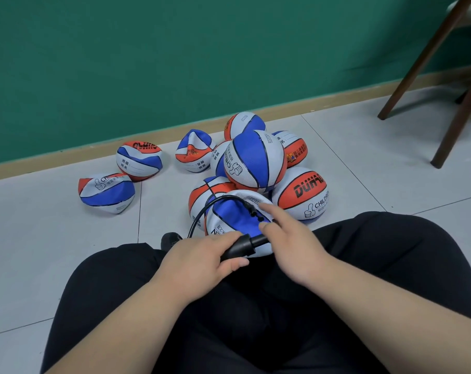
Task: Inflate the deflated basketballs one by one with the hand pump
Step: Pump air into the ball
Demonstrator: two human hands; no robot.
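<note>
Your left hand [202, 259] curled round hand pump [238, 249]; its long axis runs lower left to upper right across deflated basketball [234, 217] at frame centre. Your right hand [291, 249]: fingers straight, gripping nothing, index tip just right of hose nozzle [252, 207]. Nearer hand to seat nozzle.

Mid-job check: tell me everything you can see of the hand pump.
The hand pump is black, plastic-looking, lying near level above the lap. The left hand grips its barrel; a thinner shaft runs under the right hand. Its black hose loops over the deflated ball, ending on the blue panel.
</note>
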